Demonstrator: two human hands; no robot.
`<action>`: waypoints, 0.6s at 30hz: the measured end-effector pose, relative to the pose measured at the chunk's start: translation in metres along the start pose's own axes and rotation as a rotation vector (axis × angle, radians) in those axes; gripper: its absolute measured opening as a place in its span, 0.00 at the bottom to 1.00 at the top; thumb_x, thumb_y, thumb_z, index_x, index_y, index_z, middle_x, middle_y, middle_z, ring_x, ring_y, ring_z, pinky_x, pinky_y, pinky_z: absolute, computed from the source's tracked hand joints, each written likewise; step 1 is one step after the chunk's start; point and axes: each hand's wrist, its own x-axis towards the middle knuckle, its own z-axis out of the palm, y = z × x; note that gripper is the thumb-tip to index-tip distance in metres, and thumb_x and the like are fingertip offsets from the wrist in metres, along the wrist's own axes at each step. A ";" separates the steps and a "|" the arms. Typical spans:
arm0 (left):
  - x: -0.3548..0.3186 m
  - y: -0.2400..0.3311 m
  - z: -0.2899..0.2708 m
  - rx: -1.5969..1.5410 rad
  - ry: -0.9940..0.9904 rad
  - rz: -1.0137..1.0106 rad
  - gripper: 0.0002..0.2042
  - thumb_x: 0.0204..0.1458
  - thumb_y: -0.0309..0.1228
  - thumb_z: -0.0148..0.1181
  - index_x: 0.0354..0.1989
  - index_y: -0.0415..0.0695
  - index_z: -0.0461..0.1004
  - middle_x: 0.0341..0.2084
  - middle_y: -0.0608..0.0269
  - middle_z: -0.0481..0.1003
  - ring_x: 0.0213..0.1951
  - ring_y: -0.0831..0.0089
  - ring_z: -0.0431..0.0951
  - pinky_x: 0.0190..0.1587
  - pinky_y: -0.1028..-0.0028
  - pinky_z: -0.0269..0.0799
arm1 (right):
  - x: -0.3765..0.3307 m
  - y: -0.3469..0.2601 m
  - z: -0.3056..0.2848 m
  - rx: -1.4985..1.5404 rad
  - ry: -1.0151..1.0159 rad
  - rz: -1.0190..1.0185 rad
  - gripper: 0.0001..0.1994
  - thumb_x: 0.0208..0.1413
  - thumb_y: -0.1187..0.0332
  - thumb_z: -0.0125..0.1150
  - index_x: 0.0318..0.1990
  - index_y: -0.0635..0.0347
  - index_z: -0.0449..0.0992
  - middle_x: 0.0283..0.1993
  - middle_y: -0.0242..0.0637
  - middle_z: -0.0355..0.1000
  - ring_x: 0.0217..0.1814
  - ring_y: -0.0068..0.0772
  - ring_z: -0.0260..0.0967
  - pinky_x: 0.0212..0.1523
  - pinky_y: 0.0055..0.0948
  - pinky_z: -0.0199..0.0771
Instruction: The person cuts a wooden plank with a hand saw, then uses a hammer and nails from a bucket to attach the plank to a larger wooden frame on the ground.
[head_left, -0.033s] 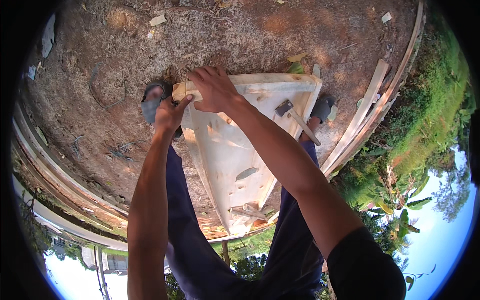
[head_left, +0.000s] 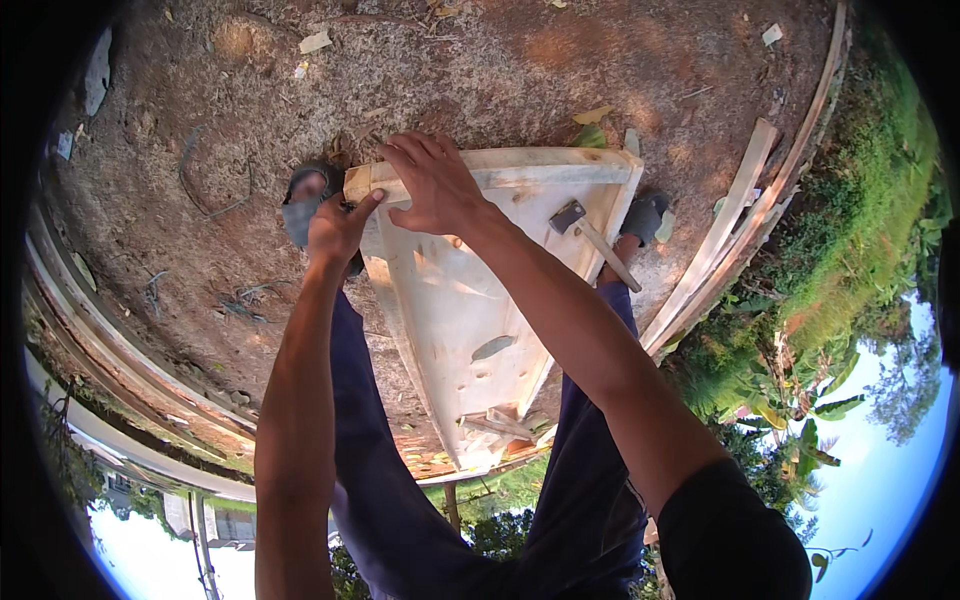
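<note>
Between my legs lies a large pale wooden panel framed by raised battens, narrowing toward me. My left hand grips its far left corner, thumb pressed on the batten's end; its other fingers are mostly hidden. Beside it, my right hand curls its fingers over the far batten, with the thumb on the inner side. On the panel's right side rests a hammer, its dark head on the board and its wooden handle across the right batten, toward my right leg.
My sandalled feet stand on either side of the panel on brown dirt. Long planks lie to the right, others to the left. Small wood offcuts sit at the panel's near end. Grass and plants border the right.
My right hand has shifted slightly rightward along the far batten, its thumb further from the left thumb. The left hand, panel and hammer look unmoved.
</note>
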 end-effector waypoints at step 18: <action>0.007 0.010 0.013 0.329 0.305 0.269 0.29 0.56 0.52 0.67 0.53 0.36 0.78 0.53 0.36 0.76 0.58 0.45 0.76 0.58 0.57 0.70 | -0.337 0.179 -0.029 -0.061 -0.302 0.835 0.19 0.58 0.64 0.63 0.52 0.59 0.63 0.50 0.53 0.72 0.51 0.64 0.74 0.46 0.61 0.77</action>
